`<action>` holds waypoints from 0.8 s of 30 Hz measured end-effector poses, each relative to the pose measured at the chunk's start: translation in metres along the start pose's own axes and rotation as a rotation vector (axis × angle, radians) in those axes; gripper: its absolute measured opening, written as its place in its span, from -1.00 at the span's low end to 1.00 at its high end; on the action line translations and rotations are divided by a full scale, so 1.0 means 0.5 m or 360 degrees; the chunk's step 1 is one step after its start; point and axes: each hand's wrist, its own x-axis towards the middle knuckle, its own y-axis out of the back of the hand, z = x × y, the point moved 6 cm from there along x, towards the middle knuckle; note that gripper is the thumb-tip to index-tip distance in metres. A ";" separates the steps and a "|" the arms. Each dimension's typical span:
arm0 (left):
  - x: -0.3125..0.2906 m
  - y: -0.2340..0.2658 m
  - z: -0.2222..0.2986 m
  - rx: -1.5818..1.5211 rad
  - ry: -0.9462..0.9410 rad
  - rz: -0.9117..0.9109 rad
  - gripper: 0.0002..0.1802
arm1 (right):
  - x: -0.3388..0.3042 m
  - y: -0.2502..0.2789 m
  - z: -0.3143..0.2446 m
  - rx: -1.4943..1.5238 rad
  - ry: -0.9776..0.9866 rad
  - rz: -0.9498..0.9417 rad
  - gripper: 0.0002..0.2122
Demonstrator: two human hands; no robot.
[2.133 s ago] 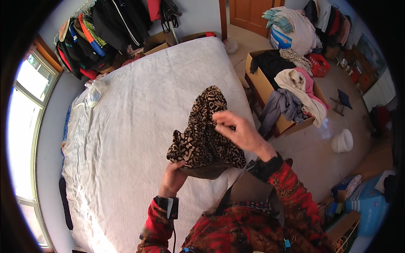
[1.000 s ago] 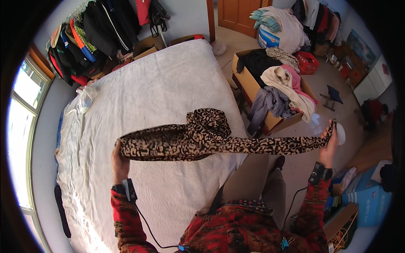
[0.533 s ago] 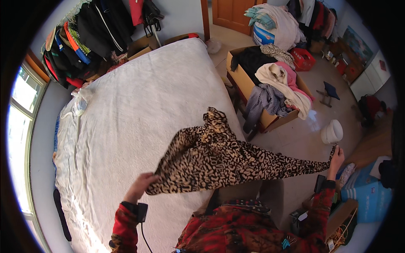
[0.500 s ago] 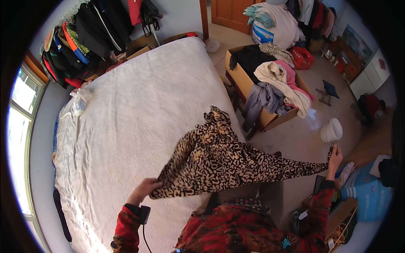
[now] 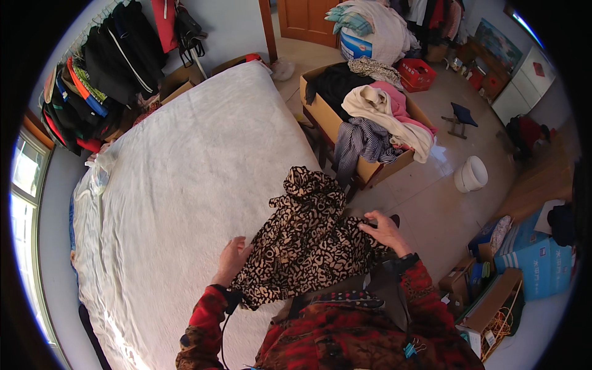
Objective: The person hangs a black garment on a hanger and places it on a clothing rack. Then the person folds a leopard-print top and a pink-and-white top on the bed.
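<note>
A leopard-print garment (image 5: 302, 240) in black and tan lies bunched at the near right edge of the bed (image 5: 179, 166). Its narrow gathered end points toward the far side, while the wider part spreads toward my body. My left hand (image 5: 232, 259) is beside its left edge, fingers extended and apart. At the opposite edge my right hand (image 5: 385, 234) is open, thumb and fingers separated, close to the cloth. Whether either hand touches the fabric is hard to tell. Part of the garment overhangs the bed toward my lap.
Right of the bed stands a cardboard box (image 5: 370, 169) heaped with clothes. A white bucket (image 5: 471, 174) and small folding stool (image 5: 460, 118) are on the floor. Blue cartons (image 5: 539, 265) crowd the lower right. Clothes hang (image 5: 117, 55) along the left wall.
Both hands have let go of the garment's corners and moved inward, the right one farthest. The stretched-out right side has dropped and gathered together. The view has shifted slightly to the right.
</note>
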 end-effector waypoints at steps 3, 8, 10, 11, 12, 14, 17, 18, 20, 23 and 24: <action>0.060 -0.035 0.092 -0.0071 -0.0141 0.0225 -0.44 | 0.006 -0.035 -0.024 -0.0381 -0.0071 -0.0070 -0.44; 0.169 -0.098 0.214 -0.0380 -0.0280 0.0191 -0.47 | -0.011 -0.049 -0.052 -0.0398 0.0004 -0.0163 -0.55; 0.196 -0.116 0.229 -0.0314 -0.0207 0.0000 -0.57 | -0.017 -0.048 -0.045 -0.0285 -0.0052 -0.0189 -0.61; 0.200 -0.099 0.223 -0.0502 -0.0162 0.0091 -0.60 | -0.020 -0.046 -0.038 -0.0213 -0.0080 -0.0179 -0.64; 0.198 -0.075 0.210 -0.0660 -0.0090 0.0186 -0.63 | -0.024 -0.045 -0.031 -0.0137 -0.0109 -0.0172 -0.68; 0.177 -0.006 0.166 -0.0941 0.0032 0.0412 -0.67 | -0.030 -0.042 -0.019 -0.0009 -0.0126 -0.0140 -0.73; 0.106 0.180 0.063 -0.1122 0.0027 0.0714 -0.71 | -0.041 -0.031 -0.007 0.0068 -0.0089 -0.0099 -0.74; 0.071 0.244 0.023 -0.1119 0.0058 0.0815 -0.71 | -0.043 -0.027 -0.006 0.0058 -0.0078 -0.0100 -0.74; -0.006 0.358 -0.061 -0.1204 0.0115 0.1019 -0.72 | -0.047 -0.020 -0.008 0.0111 -0.0067 -0.0126 -0.77; -0.130 0.457 -0.188 -0.0902 0.0342 0.1177 -0.73 | -0.052 -0.023 -0.021 0.0657 -0.0118 -0.0241 -0.80; -0.157 0.460 -0.226 -0.0432 0.0543 0.1032 -0.73 | -0.058 -0.023 -0.026 0.0735 -0.0140 -0.0289 -0.82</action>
